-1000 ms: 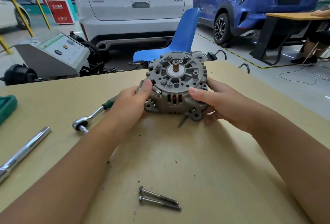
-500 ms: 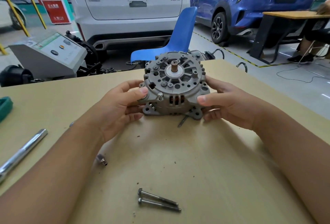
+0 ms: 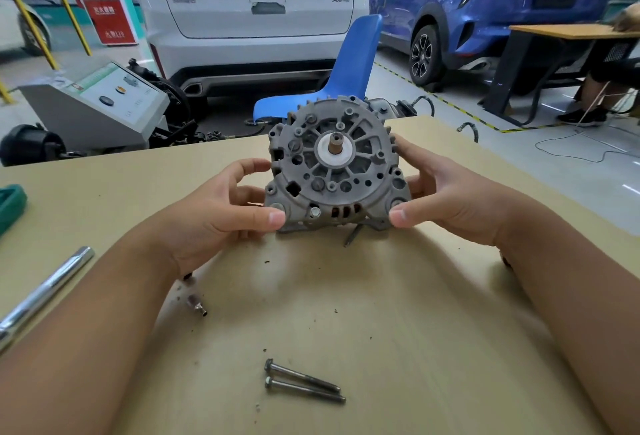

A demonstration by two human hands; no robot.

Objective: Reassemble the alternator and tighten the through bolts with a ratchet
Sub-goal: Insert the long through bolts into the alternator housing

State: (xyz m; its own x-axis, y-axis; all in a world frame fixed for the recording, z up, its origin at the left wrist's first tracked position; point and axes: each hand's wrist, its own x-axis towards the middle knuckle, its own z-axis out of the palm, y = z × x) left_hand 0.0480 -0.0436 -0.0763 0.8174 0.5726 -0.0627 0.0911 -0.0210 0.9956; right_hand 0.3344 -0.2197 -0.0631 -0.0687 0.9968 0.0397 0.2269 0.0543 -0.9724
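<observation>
Alternator [image 3: 334, 171] sits tilted up on the far middle of the tan table [image 3: 398, 313], its finned grey face and stubby shaft toward the person. Both hands cradle it: the left hand [image 3: 225, 213] curls round its left edge with the thumb at the lower corner, and the right hand [image 3: 446, 199] grasps the right edge the same way. Two through bolts [image 3: 303, 381] lie side by side on the near part of the table, well apart from it. A small socket [image 3: 195, 304] (half hidden by the left wrist) lies nearby, and a chrome bar [image 3: 45, 292] lies near the left edge.
</observation>
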